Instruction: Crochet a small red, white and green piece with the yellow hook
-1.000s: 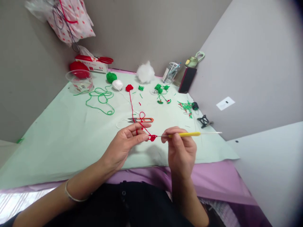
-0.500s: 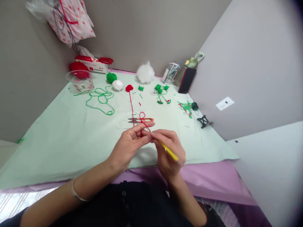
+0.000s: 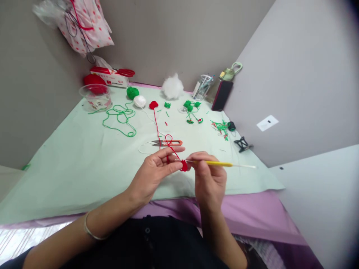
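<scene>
My left hand [image 3: 153,172] pinches a small red crochet piece [image 3: 184,166] between thumb and fingers, with red yarn [image 3: 175,152] running over its raised index finger. In my right hand [image 3: 211,179] is a crochet hook [image 3: 218,163] with a yellow handle, held level. Its thin metal tip lies at the top edge of the red piece. Just beyond my left fingers rest orange-handled thread snips [image 3: 175,142]. The red yarn strand leads back to a small red yarn ball [image 3: 153,105].
Green [image 3: 132,92] and white [image 3: 139,101] yarn balls, a clear plastic tub [image 3: 97,101] and a tissue box [image 3: 116,79] are at the back left. White stuffing [image 3: 172,87], green crochet pieces [image 3: 190,106], a pen cup [image 3: 202,87], a phone [image 3: 222,96] and thread scraps [image 3: 221,127] stand farther right.
The crochet hook has swung from slanting down to the right to nearly level. My right hand has moved slightly right and turned, and the red crochet piece now shows more clearly.
</scene>
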Demonstrator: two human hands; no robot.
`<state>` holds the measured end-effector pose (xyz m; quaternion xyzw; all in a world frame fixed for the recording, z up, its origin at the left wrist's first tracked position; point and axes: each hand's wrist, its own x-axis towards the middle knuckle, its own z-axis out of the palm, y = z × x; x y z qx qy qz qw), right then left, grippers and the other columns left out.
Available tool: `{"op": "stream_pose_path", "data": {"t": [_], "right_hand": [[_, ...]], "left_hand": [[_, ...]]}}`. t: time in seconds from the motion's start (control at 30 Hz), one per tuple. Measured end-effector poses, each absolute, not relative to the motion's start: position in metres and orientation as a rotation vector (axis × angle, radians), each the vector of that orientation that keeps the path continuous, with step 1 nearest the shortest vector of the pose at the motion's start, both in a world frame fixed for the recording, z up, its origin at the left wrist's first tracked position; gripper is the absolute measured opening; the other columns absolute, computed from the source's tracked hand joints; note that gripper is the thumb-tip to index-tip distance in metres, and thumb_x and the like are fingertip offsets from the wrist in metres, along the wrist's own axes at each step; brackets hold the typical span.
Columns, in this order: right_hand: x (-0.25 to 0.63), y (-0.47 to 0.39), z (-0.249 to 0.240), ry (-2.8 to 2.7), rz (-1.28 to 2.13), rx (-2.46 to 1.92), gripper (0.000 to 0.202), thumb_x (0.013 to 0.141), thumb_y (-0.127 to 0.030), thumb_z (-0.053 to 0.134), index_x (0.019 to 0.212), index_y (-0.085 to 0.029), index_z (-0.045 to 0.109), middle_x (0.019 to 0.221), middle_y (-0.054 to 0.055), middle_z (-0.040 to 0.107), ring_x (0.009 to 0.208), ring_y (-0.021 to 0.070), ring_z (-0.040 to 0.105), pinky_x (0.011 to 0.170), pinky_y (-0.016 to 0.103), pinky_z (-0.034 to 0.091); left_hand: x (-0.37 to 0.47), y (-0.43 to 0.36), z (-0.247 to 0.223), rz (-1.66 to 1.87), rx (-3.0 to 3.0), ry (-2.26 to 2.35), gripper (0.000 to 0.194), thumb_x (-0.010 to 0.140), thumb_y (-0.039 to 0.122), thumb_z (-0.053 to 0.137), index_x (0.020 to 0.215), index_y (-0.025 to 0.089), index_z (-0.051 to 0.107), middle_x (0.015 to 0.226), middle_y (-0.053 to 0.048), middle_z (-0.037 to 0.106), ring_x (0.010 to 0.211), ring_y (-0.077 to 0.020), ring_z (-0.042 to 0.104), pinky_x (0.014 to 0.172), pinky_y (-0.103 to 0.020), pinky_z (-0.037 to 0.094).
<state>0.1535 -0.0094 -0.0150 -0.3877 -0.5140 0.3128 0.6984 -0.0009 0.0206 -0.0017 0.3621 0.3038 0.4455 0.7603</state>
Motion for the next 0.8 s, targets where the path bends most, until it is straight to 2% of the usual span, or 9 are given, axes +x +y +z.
{"op": "stream_pose_path", "data": {"t": [0.1, 0.2, 0.33, 0.4, 0.47, 0.53, 0.6, 0.7, 0.8], "right_hand": [[0.148, -0.012, -0.018, -1.285, 0.548, -0.919, 0.019, 0.100, -0.021, 0.064, 0.104, -0.030, 0.081, 0.096, 0.004, 0.077, 0.094, 0.0196, 0.072, 0.081, 0.036, 0.060], [0.143, -0.015, -0.025, -1.371, 0.405, -0.968, 0.029, 0.099, -0.015, 0.063, 0.114, -0.035, 0.079, 0.099, 0.004, 0.077, 0.091, 0.0198, 0.072, 0.076, 0.036, 0.061], [0.143, -0.015, -0.035, -1.513, 0.043, -0.990, 0.045, 0.091, -0.008, 0.071, 0.124, -0.038, 0.077, 0.112, 0.006, 0.076, 0.099, 0.0222, 0.073, 0.082, 0.038, 0.062], [0.145, -0.014, -0.034, -1.447, 0.123, -0.987, 0.037, 0.093, -0.009, 0.069, 0.119, -0.035, 0.079, 0.106, 0.006, 0.077, 0.096, 0.0212, 0.073, 0.081, 0.038, 0.061], [0.150, -0.012, -0.029, -1.270, 0.356, -0.980, 0.024, 0.098, -0.016, 0.065, 0.108, -0.030, 0.080, 0.095, 0.004, 0.076, 0.080, 0.0175, 0.072, 0.073, 0.035, 0.060], [0.152, -0.010, -0.022, -1.088, 0.571, -0.933, 0.016, 0.101, -0.024, 0.063, 0.099, -0.027, 0.079, 0.085, 0.002, 0.074, 0.064, 0.0134, 0.066, 0.062, 0.030, 0.056], [0.152, -0.009, -0.019, -1.041, 0.675, -0.915, 0.015, 0.100, -0.029, 0.064, 0.096, -0.025, 0.078, 0.083, 0.001, 0.072, 0.061, 0.0122, 0.064, 0.059, 0.029, 0.055], [0.147, -0.011, -0.022, -1.228, 0.534, -1.000, 0.014, 0.099, -0.025, 0.065, 0.102, -0.027, 0.079, 0.093, 0.005, 0.074, 0.081, 0.0179, 0.070, 0.070, 0.034, 0.059], [0.142, -0.014, -0.027, -1.366, 0.268, -1.001, 0.027, 0.097, -0.014, 0.066, 0.113, -0.032, 0.079, 0.106, 0.006, 0.077, 0.097, 0.0208, 0.072, 0.078, 0.037, 0.062]], "left_hand": [[0.001, 0.018, -0.003, 0.990, 0.859, 0.652, 0.034, 0.079, 0.023, 0.089, 0.112, 0.025, 0.083, 0.083, 0.001, 0.071, 0.084, -0.0140, 0.065, 0.089, -0.029, 0.051], [0.004, 0.017, -0.003, 1.021, 0.780, 0.666, 0.038, 0.078, 0.024, 0.089, 0.115, 0.022, 0.082, 0.083, 0.000, 0.072, 0.086, -0.0160, 0.066, 0.093, -0.032, 0.050], [0.005, 0.020, -0.005, 0.915, 0.617, 0.618, 0.037, 0.079, 0.025, 0.088, 0.114, 0.018, 0.081, 0.091, -0.004, 0.075, 0.093, -0.0173, 0.068, 0.096, -0.032, 0.051], [0.003, 0.022, -0.006, 0.845, 0.542, 0.591, 0.031, 0.080, 0.023, 0.086, 0.110, 0.016, 0.081, 0.098, -0.006, 0.076, 0.094, -0.0170, 0.068, 0.097, -0.032, 0.052], [0.001, 0.025, -0.007, 0.848, 0.502, 0.593, 0.028, 0.081, 0.019, 0.085, 0.108, 0.016, 0.082, 0.099, -0.006, 0.076, 0.090, -0.0152, 0.068, 0.101, -0.033, 0.052], [0.000, 0.025, -0.005, 0.912, 0.534, 0.618, 0.027, 0.079, 0.018, 0.085, 0.106, 0.017, 0.082, 0.092, -0.003, 0.073, 0.086, -0.0131, 0.066, 0.102, -0.033, 0.052], [0.002, 0.023, -0.003, 0.981, 0.635, 0.653, 0.032, 0.079, 0.018, 0.086, 0.110, 0.019, 0.081, 0.084, 0.001, 0.069, 0.083, -0.0125, 0.064, 0.099, -0.031, 0.051], [0.006, 0.019, -0.002, 1.056, 0.785, 0.682, 0.045, 0.080, 0.019, 0.086, 0.124, 0.022, 0.076, 0.077, 0.003, 0.067, 0.083, -0.0140, 0.065, 0.094, -0.030, 0.050], [0.008, 0.016, -0.003, 1.065, 0.821, 0.670, 0.053, 0.081, 0.022, 0.086, 0.132, 0.022, 0.071, 0.079, 0.002, 0.070, 0.085, -0.0155, 0.065, 0.091, -0.031, 0.050]]}}
